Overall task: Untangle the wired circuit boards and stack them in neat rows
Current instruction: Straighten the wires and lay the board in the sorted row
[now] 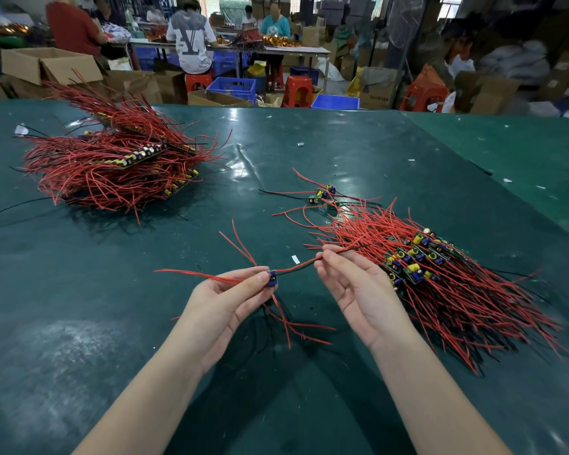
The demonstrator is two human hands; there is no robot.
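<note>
Far left on the green tabletop (358,159): large heap of wired circuit boards (119,165), red leads splayed in all directions, boards lying in rough tilted rows inside the heap, a few black leads poking out at the edges. Small white scrap (21,129) just beside its upper left edge.

Centre, raised above the tabletop: left hand (225,298), palm up, thumb and fingers (260,280) pinching one small circuit board (272,278) with blue components. Red leads fanning out from that board to the left, upward and downward; lower leads hanging toward the tabletop, contact with it not clear. One red wire (296,267), paired with a black one, running rightward from the board.

Small white tag (295,259) on the tabletop between the two hands, behind the wire.

Right hand (355,290), palm up, thumb and forefinger closed on that red wire at its far end, remaining fingers loosely extended. Wire continuing past the pinch into the right-hand pile.

Behind the right hand: a few loose boards (324,195) with yellow and blue components, near the pile's upper end.

Right: second pile of wired boards (418,257), boards bunched at its upper edge, red leads sweeping down and right across the tabletop.

Background beyond the tabletop: seated workers, cardboard boxes, blue crates, red stools.
</note>
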